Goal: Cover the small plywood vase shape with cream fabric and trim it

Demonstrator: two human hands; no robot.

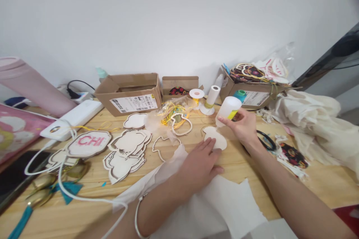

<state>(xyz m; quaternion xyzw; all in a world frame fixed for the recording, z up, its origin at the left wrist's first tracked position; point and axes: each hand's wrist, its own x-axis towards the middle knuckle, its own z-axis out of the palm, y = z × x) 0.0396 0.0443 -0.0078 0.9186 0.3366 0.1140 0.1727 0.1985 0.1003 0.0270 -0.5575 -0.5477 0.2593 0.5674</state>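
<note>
My right hand (243,124) is closed round a white bottle (228,109) with a yellow label. It is tipped with its narrow end down, just above a pale gourd-shaped cutout (219,139); whether the tip touches is hard to tell. My left hand (202,158) lies flat, fingertips resting on the lower left edge of the cutout. Under my left hand and forearm spreads white cloth (235,201) with ragged edges. To the left, an open gourd-shaped frame (182,133) and another thin outline frame (156,149) lie on the wooden table (193,142).
Stacked white cutouts (129,145) and a "CHI" plaque (89,143) lie left, beside a white cable (62,179). Cardboard boxes (134,82) line the wall. Spools (212,97) stand behind the bottle. Crumpled cream fabric (311,119) and a black ring (266,140) are at right.
</note>
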